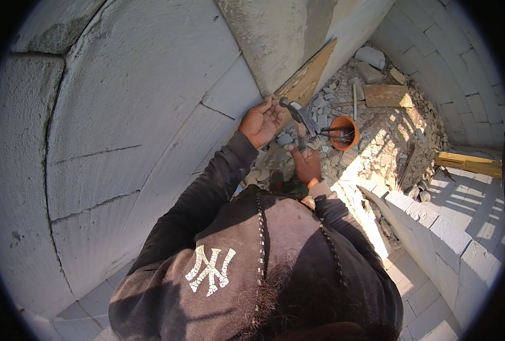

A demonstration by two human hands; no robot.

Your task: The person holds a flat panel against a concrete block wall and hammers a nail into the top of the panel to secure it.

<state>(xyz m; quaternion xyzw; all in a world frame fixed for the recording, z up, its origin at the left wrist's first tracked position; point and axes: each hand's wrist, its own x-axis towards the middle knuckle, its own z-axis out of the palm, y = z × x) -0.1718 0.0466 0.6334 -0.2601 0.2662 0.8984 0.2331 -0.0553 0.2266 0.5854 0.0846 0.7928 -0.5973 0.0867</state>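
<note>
My right hand (307, 166) is wrapped round the handle of a claw hammer (301, 116). The hammer's head is raised, its striking face close to the fingertips of my left hand (262, 123). That left hand is closed in a pinch against the edge where the block wall (207, 94) meets a concrete face (275, 40). Whatever sits between its fingertips is too small to make out. A wooden board (315, 69) leans along the concrete just beyond my left hand. Right of the hammer stands an orange-brown bucket (343, 134) with dark tools in it.
Broken rubble (386, 136) covers the ground ahead, with a loose plank (387, 96) and block pieces (370, 57) on it. A low block wall (428, 219) runs along the right, with a yellow beam (469, 165) beyond. Another block wall (462, 85) curves at the far right.
</note>
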